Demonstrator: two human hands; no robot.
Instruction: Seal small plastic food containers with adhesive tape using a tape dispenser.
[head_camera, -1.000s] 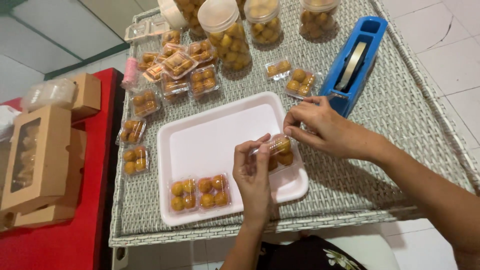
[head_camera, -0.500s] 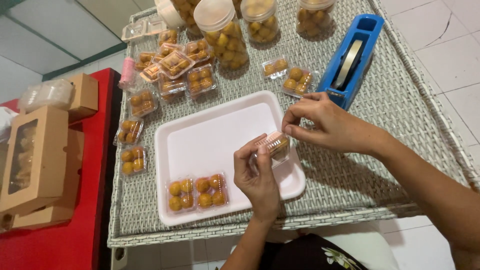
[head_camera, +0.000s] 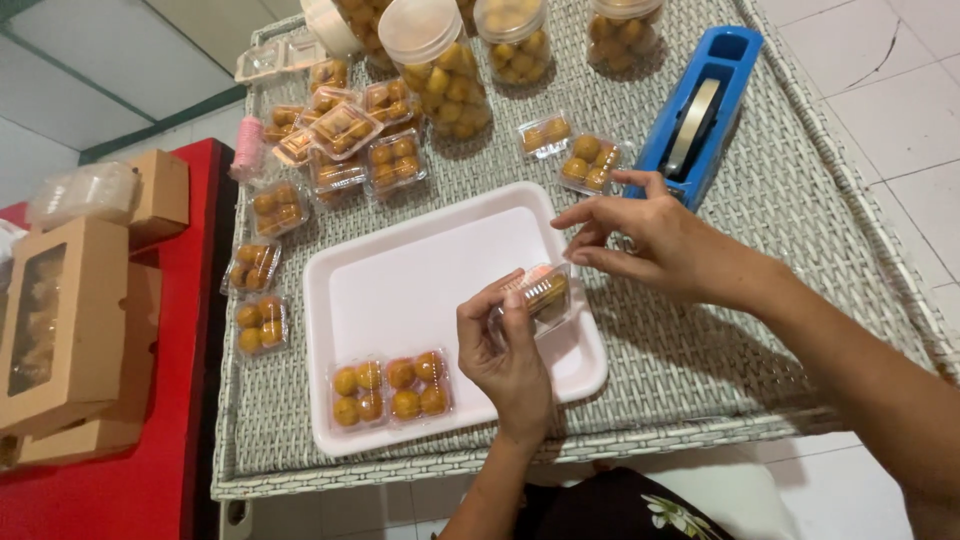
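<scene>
Risk: Because the left hand (head_camera: 510, 350) holds the small clear box (head_camera: 540, 293) up on its edge above the pink tray (head_camera: 400, 280), a loose grip would likely let it drop and spill its yellow pastries.
Second risk: If the strip of tape pinched in the right hand (head_camera: 640, 235) curls back on itself, it may well stick to the fingers instead of the box; the tape itself is too thin to see clearly.
Left hand: fingers curled and pressed around the box, thumb on the near side, at the centre of the frame.
Right hand: thumb and forefinger pinched together just right of the box, other fingers spread loosely; it hovers near the box without clearly touching it.
Box: tilted, over the tray's right side, not resting on it.
Tray: two filled boxes (head_camera: 390, 390) sit side by side at its lower left.
Tape dispenser: blue (head_camera: 700, 110), upper right of the frame, just beyond the right hand.
Counter: woven grey (head_camera: 800, 250), with more filled boxes (head_camera: 340, 150) and tall jars (head_camera: 435, 65) at the upper left and top.
</scene>
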